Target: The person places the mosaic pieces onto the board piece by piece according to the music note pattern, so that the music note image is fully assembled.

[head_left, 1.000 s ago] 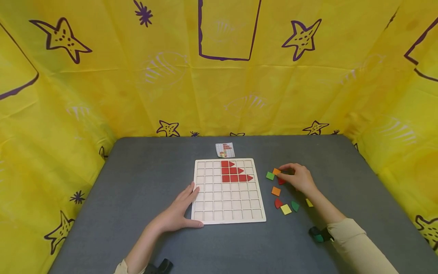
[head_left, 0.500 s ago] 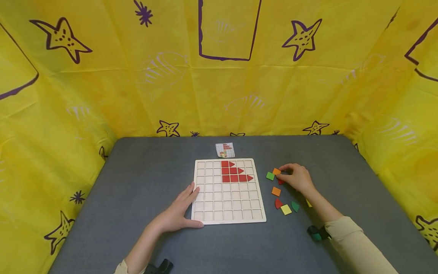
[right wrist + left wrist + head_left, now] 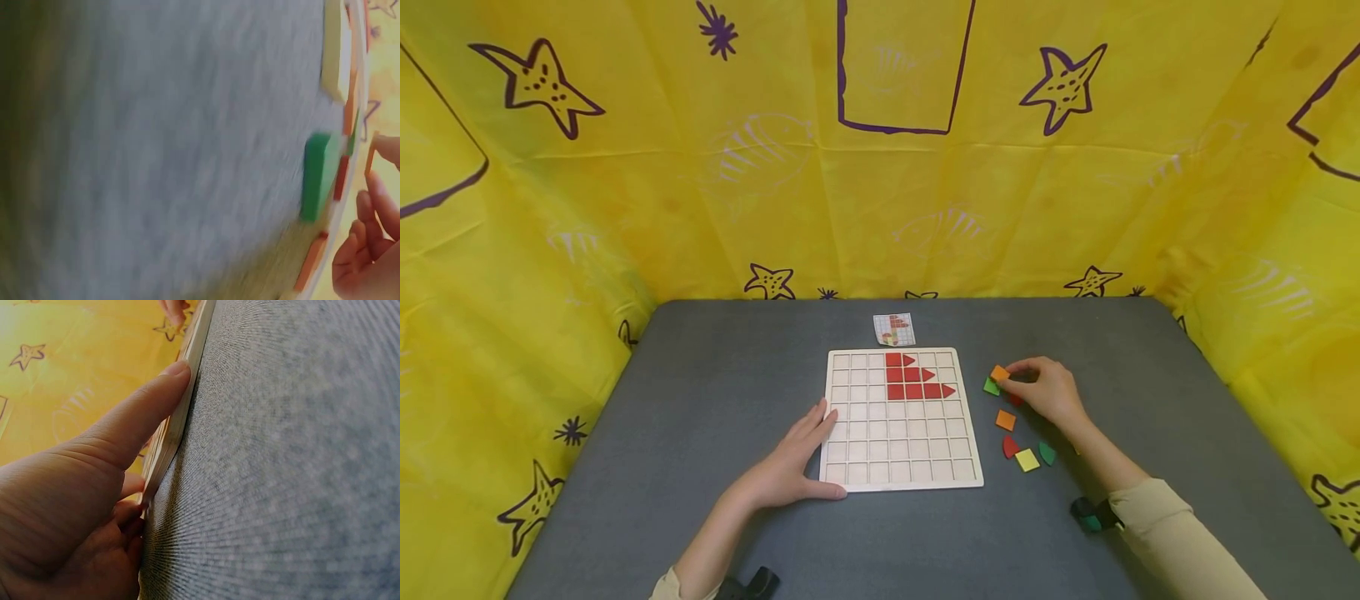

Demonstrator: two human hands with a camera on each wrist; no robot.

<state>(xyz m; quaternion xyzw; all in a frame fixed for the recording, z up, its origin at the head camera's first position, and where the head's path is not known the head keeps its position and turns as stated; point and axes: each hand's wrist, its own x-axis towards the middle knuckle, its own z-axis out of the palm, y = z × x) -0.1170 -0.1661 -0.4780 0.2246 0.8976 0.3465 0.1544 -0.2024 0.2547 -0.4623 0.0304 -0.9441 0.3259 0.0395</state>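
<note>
A white gridded board (image 3: 865, 450) lies on the dark table, with rows of red squares ending in red triangles (image 3: 948, 391) in its upper part. My left hand (image 3: 786, 471) rests at its near left corner, thumb against the front edge and straight fingers along the left side. Between thumb and fingers, my right hand (image 3: 1051, 392) pinches an orange square tile (image 3: 999, 372) beside the board. A green square (image 3: 992, 387) lies just under that tile, partly covered. In the right wrist view the orange tile (image 3: 370, 155) shows edge-on, raised off the table.
Nearer on the right lie another orange square (image 3: 1005, 420), a red quarter-round (image 3: 1011, 447), a yellow square (image 3: 1027, 460) and a green quarter-round (image 3: 1047, 452). A red piece (image 3: 1016, 399) sits partly behind the right hand. A printed card (image 3: 894, 329) lies behind the board.
My right hand has picked up the orange square tile and shifted it slightly left, partly over the green square. The left hand and the board stay in place.
</note>
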